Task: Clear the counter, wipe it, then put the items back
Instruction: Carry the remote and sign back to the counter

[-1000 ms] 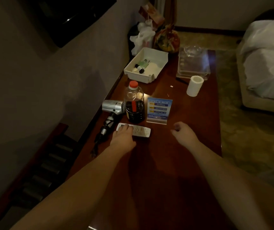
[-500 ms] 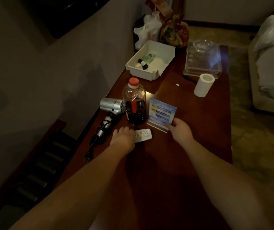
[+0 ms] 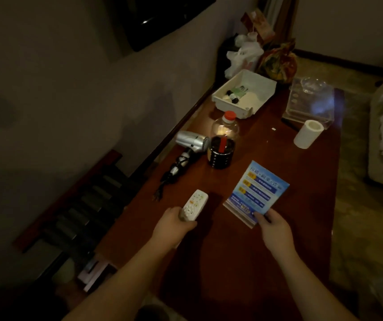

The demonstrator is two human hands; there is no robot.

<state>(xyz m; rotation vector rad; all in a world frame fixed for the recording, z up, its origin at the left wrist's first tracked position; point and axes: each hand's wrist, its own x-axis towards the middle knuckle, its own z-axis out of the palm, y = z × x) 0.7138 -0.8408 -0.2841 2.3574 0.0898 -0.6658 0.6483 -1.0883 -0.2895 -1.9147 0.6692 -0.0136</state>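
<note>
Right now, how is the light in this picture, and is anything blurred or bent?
Head view: dim room; a bright glare spot sits on the bottle; the blue sign in the right hand is softly blurred; the wide lens bends the counter edges; the left hand holds the remote.

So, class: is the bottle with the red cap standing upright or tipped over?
Upright. The bottle stands on its base on the counter, red cap on top, dark liquid settled in its lower part, beside the hair dryer.
</note>
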